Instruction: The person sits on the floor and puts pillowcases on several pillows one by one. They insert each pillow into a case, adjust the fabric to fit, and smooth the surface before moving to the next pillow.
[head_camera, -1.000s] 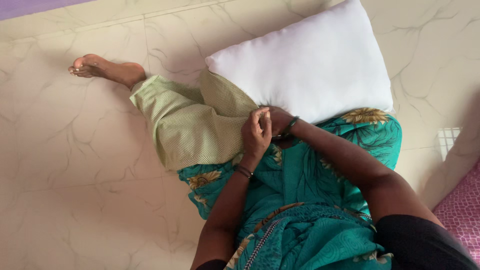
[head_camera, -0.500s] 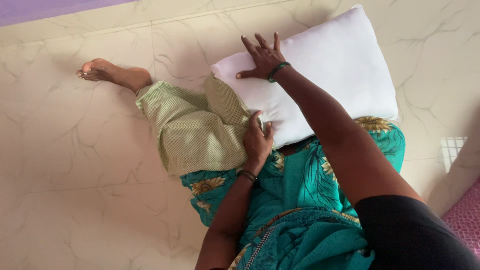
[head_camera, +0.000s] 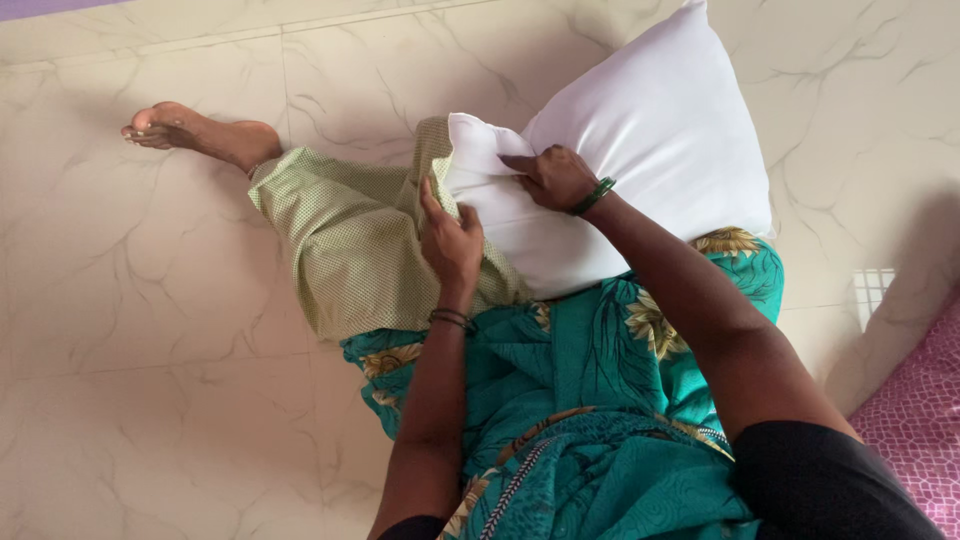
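Note:
A plump white pillow (head_camera: 650, 130) lies across my lap and the floor. My right hand (head_camera: 555, 178), with a green bangle at the wrist, grips the pillow's near left corner and bunches the white fabric. A green checked pillow cover (head_camera: 350, 240) is draped over my left leg. My left hand (head_camera: 450, 240) holds the cover's open edge right against that pillow corner. I sit on the floor in a teal flowered garment (head_camera: 590, 400).
My bare left foot (head_camera: 195, 135) stretches out on the cream marble floor (head_camera: 150, 400). A pink patterned cloth (head_camera: 920, 410) lies at the right edge. A purple strip (head_camera: 40, 6) shows at the top left corner.
My right hand came back from the pillow's far top edge to its near left corner and grabbed it. My left hand moved up along the cover's edge. The pillow's corner has lifted.

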